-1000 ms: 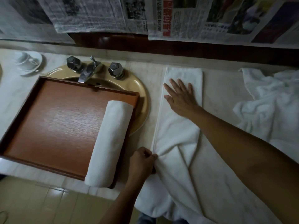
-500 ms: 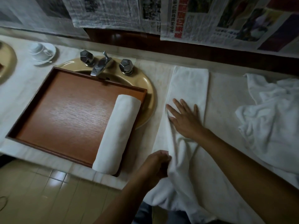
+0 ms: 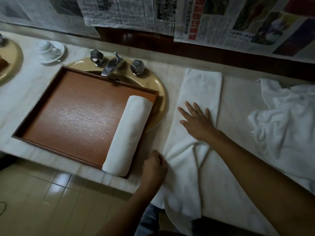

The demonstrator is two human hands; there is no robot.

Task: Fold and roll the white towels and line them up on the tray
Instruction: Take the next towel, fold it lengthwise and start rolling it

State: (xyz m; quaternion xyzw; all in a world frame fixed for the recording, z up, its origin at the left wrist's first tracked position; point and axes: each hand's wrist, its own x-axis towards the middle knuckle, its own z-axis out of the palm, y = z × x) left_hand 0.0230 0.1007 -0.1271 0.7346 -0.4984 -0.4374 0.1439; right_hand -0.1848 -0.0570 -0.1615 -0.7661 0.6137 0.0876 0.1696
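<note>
1. A long white terry towel (image 3: 201, 92), folded into a narrow strip, lies flat on the pale marble counter (image 3: 238, 99), its near part creased and hanging over the edge.
2. The right hand (image 3: 198, 123) presses it flat, fingers spread.
3. The left hand (image 3: 154, 167) pinches its left edge.
4. A rolled white towel (image 3: 127, 138) lies along the right side of the brown wooden tray (image 3: 73, 113).

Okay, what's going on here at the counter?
A person is folding a white towel on the counter: the right hand presses flat on it while the left hand pinches its left edge. One rolled towel already lies along the right side of the tray. A crumpled pile of towels sits further right.
</note>
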